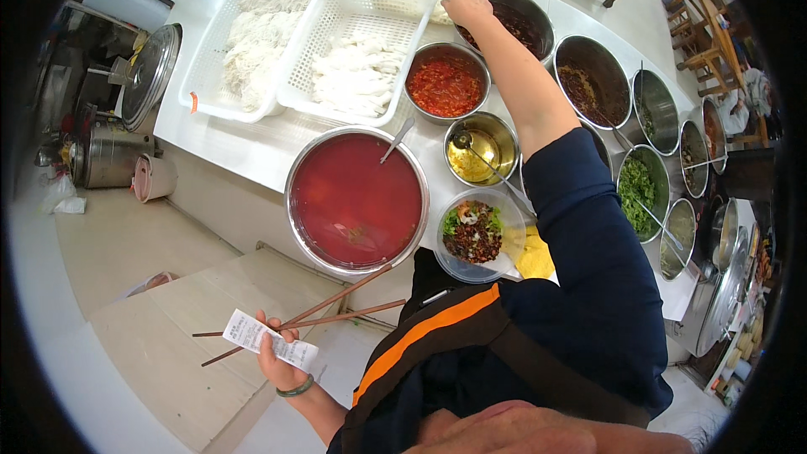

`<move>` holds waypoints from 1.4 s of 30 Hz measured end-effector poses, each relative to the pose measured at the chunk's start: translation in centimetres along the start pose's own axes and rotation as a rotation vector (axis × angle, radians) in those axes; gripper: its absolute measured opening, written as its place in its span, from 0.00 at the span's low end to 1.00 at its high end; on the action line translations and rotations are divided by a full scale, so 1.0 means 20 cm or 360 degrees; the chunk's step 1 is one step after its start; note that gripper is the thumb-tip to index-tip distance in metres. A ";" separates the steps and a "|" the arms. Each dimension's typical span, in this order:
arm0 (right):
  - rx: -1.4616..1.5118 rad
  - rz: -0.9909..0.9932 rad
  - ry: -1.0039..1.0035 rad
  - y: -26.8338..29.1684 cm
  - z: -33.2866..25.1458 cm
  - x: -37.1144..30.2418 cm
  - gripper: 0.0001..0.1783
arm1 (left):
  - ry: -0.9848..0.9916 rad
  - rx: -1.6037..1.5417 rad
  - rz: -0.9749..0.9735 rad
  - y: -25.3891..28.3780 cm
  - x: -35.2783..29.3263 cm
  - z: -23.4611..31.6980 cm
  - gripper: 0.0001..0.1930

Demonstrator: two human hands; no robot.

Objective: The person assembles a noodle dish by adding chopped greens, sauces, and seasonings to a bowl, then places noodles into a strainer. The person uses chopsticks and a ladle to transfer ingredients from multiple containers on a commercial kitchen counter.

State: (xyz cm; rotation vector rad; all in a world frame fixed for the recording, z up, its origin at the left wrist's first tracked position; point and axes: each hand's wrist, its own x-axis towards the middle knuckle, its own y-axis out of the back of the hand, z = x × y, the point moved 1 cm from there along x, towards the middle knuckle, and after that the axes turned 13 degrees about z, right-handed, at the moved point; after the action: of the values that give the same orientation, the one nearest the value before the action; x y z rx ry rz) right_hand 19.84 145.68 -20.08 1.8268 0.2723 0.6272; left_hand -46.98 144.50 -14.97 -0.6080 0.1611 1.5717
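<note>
My left hand, a green bangle at its wrist, is closed around a pair of long brown chopsticks and a printed paper slip. The chopsticks cross, their right ends near the rim of a large steel bowl of red liquid. Stretched to the far side of the table, my right hand has its fingers curled beside a steel pot of dark sauce. What those fingers grip, if anything, is hidden. Close to my body stands a clear plastic bowl with chopped greens and dark minced topping.
Two white baskets of pale noodles stand at the left. Around my right arm are pots of chopped red chili, yellow oil with a ladle and chopped greens. A yellow cloth lies beside the plastic bowl.
</note>
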 end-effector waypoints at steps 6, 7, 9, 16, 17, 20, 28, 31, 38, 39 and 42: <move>0.0084 0.0026 0.0331 0.11 0.09 0.02 0.15 | -0.0004 -0.0036 -0.0026 -0.02 -0.01 -0.03 0.22; 0.0104 0.0072 0.0449 0.18 0.13 0.01 0.14 | 0.0035 0.0007 -0.0007 -0.05 -0.01 -0.02 0.22; 0.0244 0.0217 0.0659 0.32 0.27 -0.04 0.12 | 0.0061 -0.0001 -0.0031 -0.08 0.00 -0.06 0.22; 0.0215 -0.0086 0.0709 0.60 0.60 -0.29 0.14 | 0.0070 -0.0012 -0.0313 -0.24 0.04 -0.08 0.21; 0.0236 0.0010 0.0818 0.62 0.60 -0.32 0.13 | 0.0070 0.0011 -0.0324 -0.26 0.04 -0.08 0.22; 0.0204 0.0251 0.1036 0.70 0.61 -0.38 0.11 | 0.0074 0.0047 -0.0377 -0.31 0.03 -0.06 0.22; 0.0648 0.1050 0.0767 0.85 0.65 -0.32 0.10 | 0.0088 0.0045 -0.0396 -0.32 0.01 -0.05 0.23; 0.0617 0.1113 0.0395 0.76 0.70 -0.26 0.10 | 0.0084 0.0039 -0.0385 -0.30 0.01 -0.05 0.23; 0.0540 0.0999 -0.0220 0.54 0.84 -0.20 0.16 | 0.0047 0.0054 -0.0340 -0.26 -0.01 -0.04 0.23; 0.0561 0.0948 -0.0309 0.53 0.85 -0.20 0.17 | 0.0043 0.0056 -0.0340 -0.25 -0.01 -0.04 0.22; 0.0608 0.0850 -0.0470 0.55 0.86 -0.21 0.19 | 0.0032 0.0036 -0.0332 -0.24 -0.02 -0.05 0.22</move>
State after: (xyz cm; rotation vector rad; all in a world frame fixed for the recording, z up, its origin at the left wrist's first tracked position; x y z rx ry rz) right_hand 24.39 126.07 -14.97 2.3549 -0.3293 0.6867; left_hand -42.10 144.32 -14.35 -0.6032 0.1264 1.3611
